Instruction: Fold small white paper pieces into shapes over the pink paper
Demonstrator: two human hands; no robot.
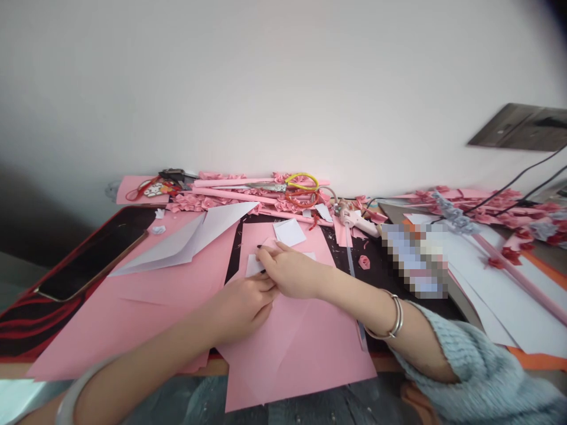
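Observation:
My left hand (248, 308) and my right hand (296, 271) meet over pink paper sheets (305, 348). Their fingers are pressed together around a small pink paper piece (268, 242), mostly hidden by the fingers. Under the hands, a small white paper (254, 265) shows at the left and right. Just beyond them lies a white paper square (289, 231). A long clear stick (352, 271) rests to the right, running up towards a pale pink glue gun (361, 223).
A phone (95, 254) lies at the left beside folded white paper (190, 239). Scissors (302, 183) with yellow and red handles rest on pink paper flower stems (234, 195) along the wall. More white sheets (491, 295) and a flower stem (518, 277) are at the right.

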